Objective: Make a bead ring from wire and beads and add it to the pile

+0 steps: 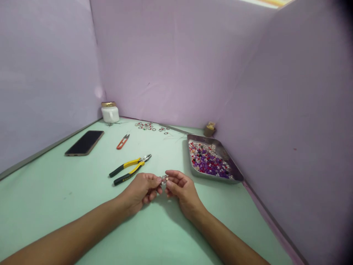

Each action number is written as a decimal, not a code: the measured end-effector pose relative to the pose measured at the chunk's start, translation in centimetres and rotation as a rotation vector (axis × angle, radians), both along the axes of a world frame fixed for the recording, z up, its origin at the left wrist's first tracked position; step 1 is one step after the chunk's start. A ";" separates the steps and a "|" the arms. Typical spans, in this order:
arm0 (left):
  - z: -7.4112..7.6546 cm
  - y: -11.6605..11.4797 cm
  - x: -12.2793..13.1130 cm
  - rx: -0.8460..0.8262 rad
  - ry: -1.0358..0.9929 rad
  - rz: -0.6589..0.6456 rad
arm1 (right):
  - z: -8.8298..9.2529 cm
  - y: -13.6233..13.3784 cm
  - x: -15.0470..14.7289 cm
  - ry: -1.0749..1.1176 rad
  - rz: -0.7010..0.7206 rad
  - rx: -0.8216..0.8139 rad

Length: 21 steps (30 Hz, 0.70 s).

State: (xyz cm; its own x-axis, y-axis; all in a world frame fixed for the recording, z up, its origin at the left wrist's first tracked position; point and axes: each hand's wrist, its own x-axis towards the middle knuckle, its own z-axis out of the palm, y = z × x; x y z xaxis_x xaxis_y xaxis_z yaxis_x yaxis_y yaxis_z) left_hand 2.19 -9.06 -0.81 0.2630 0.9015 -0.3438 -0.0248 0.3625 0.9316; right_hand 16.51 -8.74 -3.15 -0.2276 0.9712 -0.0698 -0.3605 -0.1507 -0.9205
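My left hand [142, 191] and my right hand [182, 189] meet over the pale green table [82, 206], fingertips pinched together on a small beaded piece [164, 179] held between them. Both hands rest low on the tabletop. Yellow-handled pliers [129, 168] lie just beyond my left hand. A metal tray [237, 173] full of purple, red and white beads [208, 162] sits to the right of my right hand.
Small red thread snips [122, 141] and a dark phone [85, 142] lie at the left. A white jar with a gold lid [110, 112] stands in the back corner. Several finished bead rings [146, 126] lie near the back wall. Purple walls enclose three sides.
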 end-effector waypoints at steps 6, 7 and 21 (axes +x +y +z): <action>-0.4 -0.2 -0.1 -0.038 0.043 -0.072 | 0.1 -0.3 0.1 0.015 -0.041 -0.086; -0.6 -0.2 -0.1 -0.038 0.056 -0.078 | 0.1 -0.3 0.1 0.012 -0.040 -0.096; -0.9 -0.2 0.0 0.196 0.224 0.043 | 0.2 -0.2 0.1 -0.136 -0.073 -0.052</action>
State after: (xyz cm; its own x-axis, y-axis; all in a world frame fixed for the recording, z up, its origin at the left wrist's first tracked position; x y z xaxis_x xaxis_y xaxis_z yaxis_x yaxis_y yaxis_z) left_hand 2.22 -9.27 -1.73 0.1606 0.9649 -0.2077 0.1784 0.1786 0.9676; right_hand 16.66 -8.93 -2.93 -0.1418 0.9790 -0.1463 -0.2445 -0.1778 -0.9532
